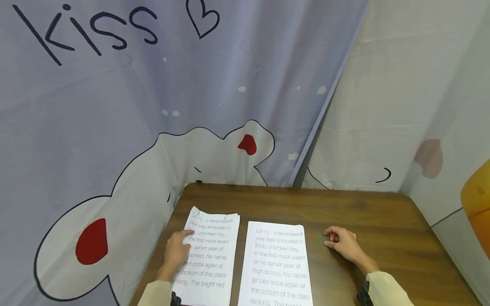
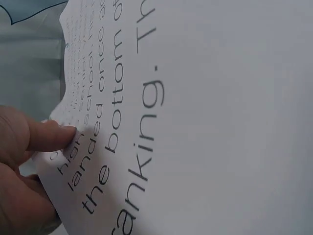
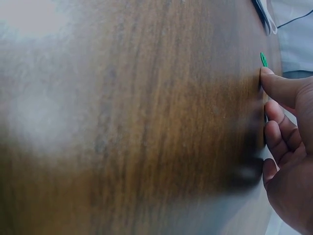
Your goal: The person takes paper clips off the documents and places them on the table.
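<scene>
On the left lies a clipped sheaf of printed paper (image 1: 208,259), with small clips (image 1: 198,212) at its top edge. My left hand (image 1: 177,251) rests on the sheaf's left side, forefinger stretched over the print; in the left wrist view the thumb (image 2: 54,135) touches the page. Right of the printed sheets, my right hand (image 1: 343,243) is low over the table with curled fingers. Its thumb and forefinger pinch a small blue paper clip (image 1: 325,239). Beside the fingertips lies a green paper clip (image 3: 263,59); the blue one is hidden in the right wrist view.
Between the hands lies a second printed sheet (image 1: 277,263), running out of view at the bottom. The brown wooden table (image 1: 383,212) has rounded far corners. A grey-blue printed curtain (image 1: 229,63) hangs behind it, and pale fabric (image 1: 383,106) hangs at the right.
</scene>
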The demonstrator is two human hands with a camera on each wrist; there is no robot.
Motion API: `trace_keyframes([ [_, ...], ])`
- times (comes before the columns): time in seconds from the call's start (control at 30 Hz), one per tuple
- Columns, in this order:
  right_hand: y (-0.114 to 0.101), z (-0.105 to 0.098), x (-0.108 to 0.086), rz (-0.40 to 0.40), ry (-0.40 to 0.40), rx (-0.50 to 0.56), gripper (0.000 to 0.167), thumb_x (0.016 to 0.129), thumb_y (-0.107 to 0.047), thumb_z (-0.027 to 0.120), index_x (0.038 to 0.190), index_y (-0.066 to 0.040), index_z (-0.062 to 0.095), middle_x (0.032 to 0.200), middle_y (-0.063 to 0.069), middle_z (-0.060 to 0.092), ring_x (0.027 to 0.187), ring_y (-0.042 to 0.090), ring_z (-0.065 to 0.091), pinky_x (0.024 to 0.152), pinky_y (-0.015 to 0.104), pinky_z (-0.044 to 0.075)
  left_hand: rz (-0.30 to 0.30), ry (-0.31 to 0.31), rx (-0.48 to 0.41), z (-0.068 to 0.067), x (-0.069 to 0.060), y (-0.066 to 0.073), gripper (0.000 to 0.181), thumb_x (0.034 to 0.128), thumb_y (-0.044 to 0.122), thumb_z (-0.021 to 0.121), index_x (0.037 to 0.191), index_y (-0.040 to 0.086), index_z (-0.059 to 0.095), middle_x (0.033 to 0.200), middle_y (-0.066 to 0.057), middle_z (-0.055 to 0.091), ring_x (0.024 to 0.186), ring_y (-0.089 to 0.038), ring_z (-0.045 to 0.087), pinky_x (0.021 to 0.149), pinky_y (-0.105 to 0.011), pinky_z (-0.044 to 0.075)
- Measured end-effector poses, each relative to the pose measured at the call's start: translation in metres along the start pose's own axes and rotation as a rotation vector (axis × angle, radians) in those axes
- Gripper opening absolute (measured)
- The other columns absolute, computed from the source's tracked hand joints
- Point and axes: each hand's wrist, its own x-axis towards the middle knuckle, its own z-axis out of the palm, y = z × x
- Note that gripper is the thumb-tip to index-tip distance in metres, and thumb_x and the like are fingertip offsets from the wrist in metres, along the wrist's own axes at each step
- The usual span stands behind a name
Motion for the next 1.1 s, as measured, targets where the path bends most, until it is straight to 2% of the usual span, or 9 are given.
trace_keyframes([
  [0.13, 0.000, -0.001, 0.001, 0.005, -0.004, -0.002, 0.021, 0.085, -0.015, 0.088, 0.103, -0.016, 0.076, 0.079, -0.008, 0.059, 0.071, 0.005, 0.049, 0.081, 0.042, 0.028, 0.030, 0.015, -0.067, -0.002, -0.002, -0.003, 0.048, 0.0887, -0.008, 0.069, 0.134, 0.008, 0.072, 0.120, -0.020, 0.066, 0.097, -0.032, 0.066, 0.083, -0.047, 0.058],
  [0.27, 0.000, -0.004, 0.003, 0.004, 0.001, 0.008, 0.021, 0.085, -0.016, 0.088, 0.103, -0.015, 0.076, 0.080, -0.008, 0.059, 0.071, 0.003, 0.050, 0.079, 0.036, 0.034, 0.048, 0.018, -0.156, -0.008, -0.001, -0.001, 0.050, 0.0897, -0.007, 0.067, 0.136, 0.011, 0.071, 0.117, -0.015, 0.066, 0.099, -0.029, 0.064, 0.085, -0.039, 0.055],
  [0.37, 0.000, -0.006, 0.001, 0.017, -0.021, 0.065, 0.023, 0.087, -0.017, 0.086, 0.106, -0.010, 0.075, 0.081, -0.006, 0.061, 0.071, 0.003, 0.051, 0.070, 0.026, 0.041, 0.051, 0.008, -0.224, -0.013, -0.003, 0.002, 0.052, 0.0895, -0.008, 0.067, 0.138, 0.012, 0.071, 0.119, -0.015, 0.065, 0.101, -0.027, 0.063, 0.085, -0.034, 0.053],
  [0.47, -0.002, -0.007, 0.000, 0.059, -0.041, 0.136, 0.024, 0.091, -0.018, 0.084, 0.110, -0.006, 0.074, 0.082, -0.003, 0.063, 0.071, 0.005, 0.054, 0.063, 0.022, 0.046, 0.062, -0.003, -0.275, -0.019, -0.004, 0.005, 0.053, 0.0899, -0.008, 0.067, 0.139, 0.013, 0.070, 0.125, -0.016, 0.065, 0.106, -0.028, 0.063, 0.090, -0.034, 0.053],
  [0.57, -0.006, -0.009, 0.003, 0.070, -0.031, 0.145, 0.025, 0.095, -0.021, 0.080, 0.112, -0.004, 0.073, 0.083, -0.002, 0.064, 0.073, 0.006, 0.056, 0.062, 0.022, 0.048, 0.080, 0.008, -0.317, -0.029, -0.002, 0.013, 0.053, 0.0909, -0.009, 0.067, 0.140, 0.012, 0.070, 0.133, -0.017, 0.064, 0.116, -0.030, 0.061, 0.099, -0.039, 0.050],
  [0.67, -0.011, -0.010, 0.006, 0.055, 0.023, 0.119, 0.024, 0.097, -0.024, 0.078, 0.110, -0.004, 0.073, 0.083, -0.003, 0.064, 0.073, 0.006, 0.056, 0.062, 0.023, 0.048, 0.099, 0.026, -0.359, -0.037, -0.001, 0.023, 0.053, 0.0922, -0.008, 0.067, 0.141, 0.013, 0.068, 0.138, -0.016, 0.063, 0.123, -0.031, 0.058, 0.105, -0.042, 0.045],
  [0.83, -0.018, -0.012, 0.011, 0.052, 0.134, 0.066, 0.020, 0.098, -0.028, 0.077, 0.105, -0.010, 0.075, 0.082, -0.004, 0.065, 0.071, 0.006, 0.057, 0.066, 0.024, 0.046, 0.134, 0.025, -0.425, -0.045, 0.000, 0.043, 0.055, 0.0933, -0.006, 0.069, 0.144, 0.017, 0.067, 0.139, -0.013, 0.062, 0.123, -0.029, 0.058, 0.099, -0.029, 0.047],
  [0.97, -0.024, -0.012, 0.014, 0.038, 0.163, 0.044, 0.021, 0.099, -0.032, 0.075, 0.105, -0.012, 0.076, 0.082, -0.005, 0.066, 0.072, 0.005, 0.058, 0.070, 0.025, 0.045, 0.157, 0.006, -0.472, -0.050, -0.006, 0.055, 0.058, 0.0928, -0.007, 0.069, 0.145, 0.017, 0.066, 0.143, -0.013, 0.062, 0.124, -0.028, 0.059, 0.095, -0.019, 0.049],
  [1.1, -0.029, -0.010, 0.014, 0.032, 0.168, 0.041, 0.020, 0.099, -0.034, 0.075, 0.105, -0.014, 0.076, 0.081, -0.006, 0.067, 0.072, 0.005, 0.059, 0.074, 0.028, 0.045, 0.172, -0.001, -0.495, -0.056, -0.015, 0.065, 0.059, 0.0940, -0.007, 0.068, 0.148, 0.017, 0.064, 0.150, -0.014, 0.060, 0.125, -0.027, 0.060, 0.095, -0.020, 0.049],
])
